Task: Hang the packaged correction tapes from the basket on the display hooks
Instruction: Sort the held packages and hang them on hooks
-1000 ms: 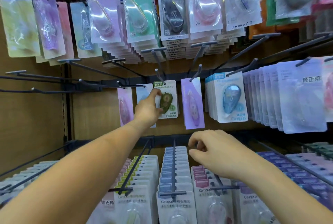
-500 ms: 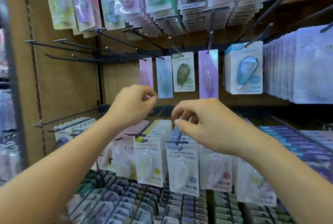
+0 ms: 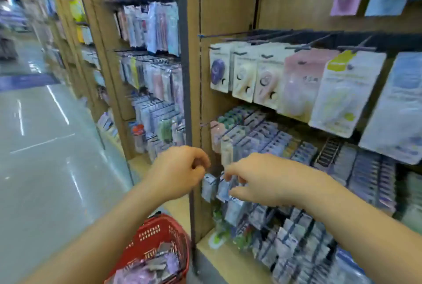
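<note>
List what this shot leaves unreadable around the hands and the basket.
All in the head view:
- Left hand: curled fingers hide whether it holds anything.
- Right hand: motion blur hides whether it pinches the small pack at its fingertips.
- Hanging packs: print blurred.
- Red basket: cut off by the bottom edge; contents smeared.

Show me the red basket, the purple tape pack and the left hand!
red basket (image 3: 157, 232): head view, on its mesh wall.
purple tape pack (image 3: 217, 71): head view, on the round purple tape.
left hand (image 3: 180, 174): head view, on its back.

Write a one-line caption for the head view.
Left hand and right hand hover before small hanging packs, red basket of packages below.
</note>
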The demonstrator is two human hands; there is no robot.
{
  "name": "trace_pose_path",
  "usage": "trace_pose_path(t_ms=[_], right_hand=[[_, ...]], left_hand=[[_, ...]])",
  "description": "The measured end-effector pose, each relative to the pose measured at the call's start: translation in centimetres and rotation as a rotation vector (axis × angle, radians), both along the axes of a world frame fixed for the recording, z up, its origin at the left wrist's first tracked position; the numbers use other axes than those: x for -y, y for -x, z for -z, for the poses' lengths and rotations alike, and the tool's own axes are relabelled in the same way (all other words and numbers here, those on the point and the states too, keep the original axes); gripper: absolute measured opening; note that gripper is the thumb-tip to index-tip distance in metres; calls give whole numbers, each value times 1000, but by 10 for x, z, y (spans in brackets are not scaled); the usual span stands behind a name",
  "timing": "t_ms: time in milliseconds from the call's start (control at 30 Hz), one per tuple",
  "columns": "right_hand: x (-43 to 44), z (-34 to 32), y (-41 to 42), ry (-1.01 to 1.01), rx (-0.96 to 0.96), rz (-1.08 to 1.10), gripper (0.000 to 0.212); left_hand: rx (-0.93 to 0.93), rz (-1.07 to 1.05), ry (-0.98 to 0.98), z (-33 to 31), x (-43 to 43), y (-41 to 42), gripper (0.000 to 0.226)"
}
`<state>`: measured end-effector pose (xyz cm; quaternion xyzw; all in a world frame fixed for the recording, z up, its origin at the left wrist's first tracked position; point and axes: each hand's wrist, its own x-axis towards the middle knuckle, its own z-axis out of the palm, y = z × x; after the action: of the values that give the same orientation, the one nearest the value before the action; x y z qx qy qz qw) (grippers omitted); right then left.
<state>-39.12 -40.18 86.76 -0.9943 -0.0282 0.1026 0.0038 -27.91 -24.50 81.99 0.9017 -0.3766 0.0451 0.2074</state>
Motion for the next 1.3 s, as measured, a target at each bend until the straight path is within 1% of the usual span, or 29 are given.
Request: trace_pose_path(t_ms=[100, 167, 233, 333, 467, 533, 633, 733, 833, 967, 1167, 1300], right_hand=[[-34, 74, -35, -20, -131, 4, 34], [-57, 122, -57, -68, -193, 21, 34], [-80, 163, -78, -159, -248, 65, 34], [-107, 218, -109, -332, -231, 185, 29], [-143, 285, -141, -577, -172, 364, 18], [-158, 318, -158, -640, -162, 427, 20], [-172, 363, -187, -680, -168, 492, 22], [-175, 409, -221, -719, -198, 566, 24], [-176, 456, -259, -724, -265, 618, 20], [-172, 529, -313, -746, -353, 694, 24], [-157, 675, -376, -650, -482, 797, 39], [-153, 783, -399, -577, -587, 842, 55]], left_hand=[[-120, -96, -95, 67, -55, -25, 25], [-212, -154, -137, 111, -97, -42, 25], [-275, -195, -176, 150, -140, -58, 21], [-373, -273, -237, 205, -200, -81, 24], [-519, -451, -180, 270, -268, -97, 29], [-590, -562, -152, 301, -293, -104, 27], [-674, -713, -80, 344, -319, -116, 21], [-774, -825, -18, 387, -333, -130, 24], [-872, -923, 46, 430, -334, -151, 25], [-960, -993, 71, 490, -320, -184, 26], [-1070, -952, 35, 613, -277, -246, 31], [-1139, -800, -60, 719, -247, -273, 27]])
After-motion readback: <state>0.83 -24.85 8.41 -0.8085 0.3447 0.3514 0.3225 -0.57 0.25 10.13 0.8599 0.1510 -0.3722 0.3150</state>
